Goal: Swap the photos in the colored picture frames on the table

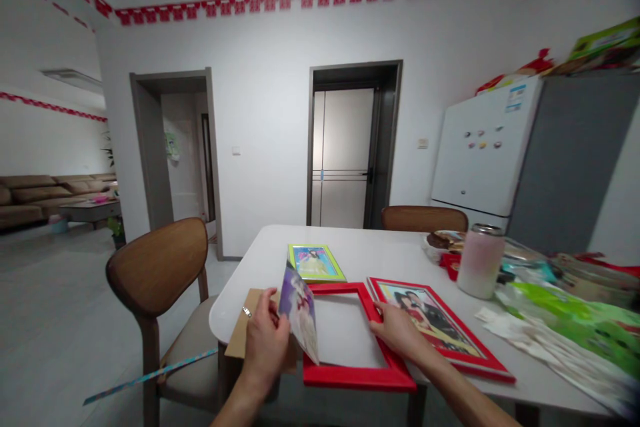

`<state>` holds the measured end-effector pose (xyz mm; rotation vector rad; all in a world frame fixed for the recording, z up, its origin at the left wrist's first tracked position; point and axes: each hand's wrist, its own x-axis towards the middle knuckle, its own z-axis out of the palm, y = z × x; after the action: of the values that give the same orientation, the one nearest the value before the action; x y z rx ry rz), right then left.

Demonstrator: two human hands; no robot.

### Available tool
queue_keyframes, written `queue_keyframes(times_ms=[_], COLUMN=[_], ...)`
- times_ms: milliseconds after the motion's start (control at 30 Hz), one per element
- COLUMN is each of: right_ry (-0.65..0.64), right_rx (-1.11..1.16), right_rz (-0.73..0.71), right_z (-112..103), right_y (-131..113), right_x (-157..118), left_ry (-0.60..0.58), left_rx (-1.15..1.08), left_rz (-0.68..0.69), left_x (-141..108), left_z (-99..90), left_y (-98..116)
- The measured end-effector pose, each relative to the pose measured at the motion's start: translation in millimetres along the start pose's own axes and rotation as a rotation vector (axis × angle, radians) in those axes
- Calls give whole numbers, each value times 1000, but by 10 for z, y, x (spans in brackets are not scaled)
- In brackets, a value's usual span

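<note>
at table (385, 253): photo (303, 317), pinched in left hand (267, 332); red frame (357, 377), gripped by right hand (397, 328); photo-fitting apparently underway, careful alignment likely called for.

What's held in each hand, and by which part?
Left hand: photo print, by its left edge. Right hand: empty red frame, by its right side bar.

The person's left hand (266, 333) holds a purple-toned photo (303, 320) tilted up beside an open red frame (360, 380), which the right hand (397, 332) grips. On the white surface (385, 253) lie a green-framed picture (314, 261) and a red-framed picture (433, 320).
</note>
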<state>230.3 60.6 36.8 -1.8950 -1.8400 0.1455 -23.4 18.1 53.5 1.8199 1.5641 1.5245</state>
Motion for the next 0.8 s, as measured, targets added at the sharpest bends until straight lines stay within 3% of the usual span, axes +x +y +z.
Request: queue_keyframes(times_ms=[100,200,400,500,633,800], right_ry=[-56,-97,-127,-64,17,-251], right_rx=[-144,-225,-302,-270,87,885], right_rz=[-65,-62,-43,-74,-119,282], right_z=[88,148,164,154,267,574], right_y=[22,-12,-55,-109,-337,-742], right_x=[-34,-65,-90,-117,-135,-83], left_ry=[-44,-116,-243,-257,-249,-307], left_rx=[22,117,359,425,436,282], left_rz=[-135,-182,-105,-72,-20,173], left_x=[-78,-168,-230,-236,-241,-270], left_z=[-76,-65,-122,-161,-147,13], left_y=[-410,-649,-570,-528,-500,-390])
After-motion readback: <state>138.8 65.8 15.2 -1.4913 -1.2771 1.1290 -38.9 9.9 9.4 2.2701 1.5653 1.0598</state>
